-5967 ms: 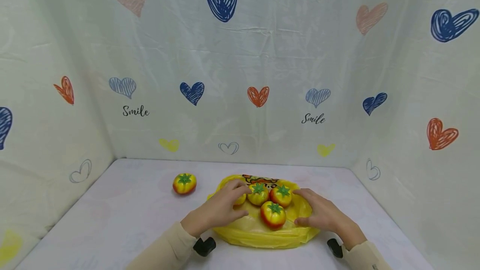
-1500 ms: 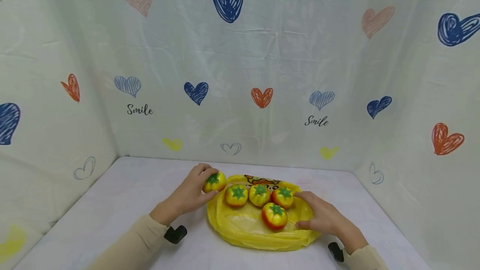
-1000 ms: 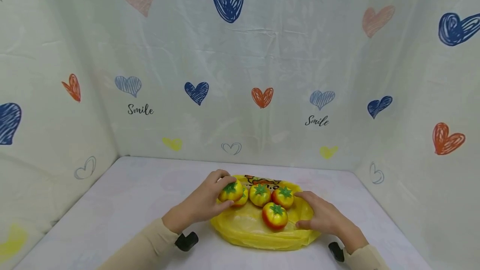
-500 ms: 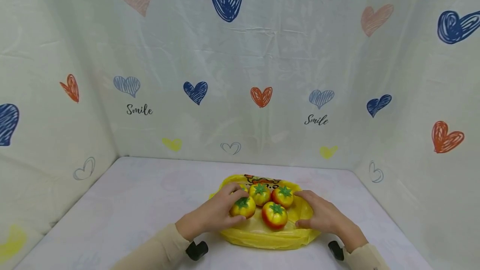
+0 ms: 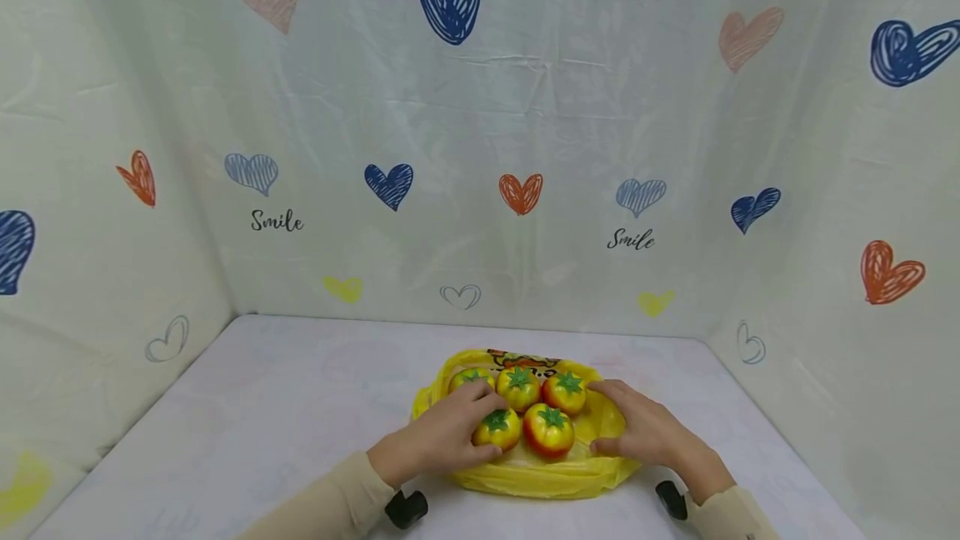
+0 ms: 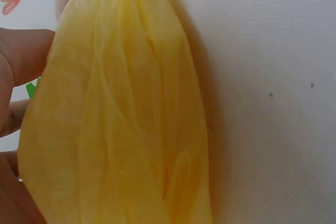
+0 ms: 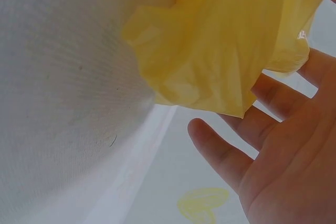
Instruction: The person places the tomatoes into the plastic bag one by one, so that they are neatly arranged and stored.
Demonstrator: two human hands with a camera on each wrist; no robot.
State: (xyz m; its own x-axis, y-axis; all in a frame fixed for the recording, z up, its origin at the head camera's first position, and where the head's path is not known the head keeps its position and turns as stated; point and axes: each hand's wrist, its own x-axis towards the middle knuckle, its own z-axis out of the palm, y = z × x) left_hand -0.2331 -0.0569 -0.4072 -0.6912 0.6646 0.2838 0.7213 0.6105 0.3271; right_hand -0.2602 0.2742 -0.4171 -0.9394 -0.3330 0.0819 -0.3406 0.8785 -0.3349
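A yellow plastic bag (image 5: 525,482) lies spread open on the table with several yellow-red tomatoes in it, each topped by a green star-shaped calyx. My left hand (image 5: 442,432) reaches over the bag's left side and holds the front-left tomato (image 5: 498,430) between thumb and fingers. Close beside it sits another tomato (image 5: 548,432); behind are a partly covered tomato (image 5: 471,377), a middle one and a right one (image 5: 565,392). At the bag's right rim rests my right hand (image 5: 645,427), fingers spread and loosely bent. In the right wrist view its fingers (image 7: 220,153) lie along the bag's outside.
The white table (image 5: 300,407) extends to both sides of the bag. Cloth walls with printed hearts enclose its back and sides. A black wrist strap piece (image 5: 407,509) hangs under the left wrist, another (image 5: 671,500) under the right.
My left hand has carried a tomato from the table on the left into the bag, then forward and right beside the front tomato. My right hand has stayed at the bag's right rim.
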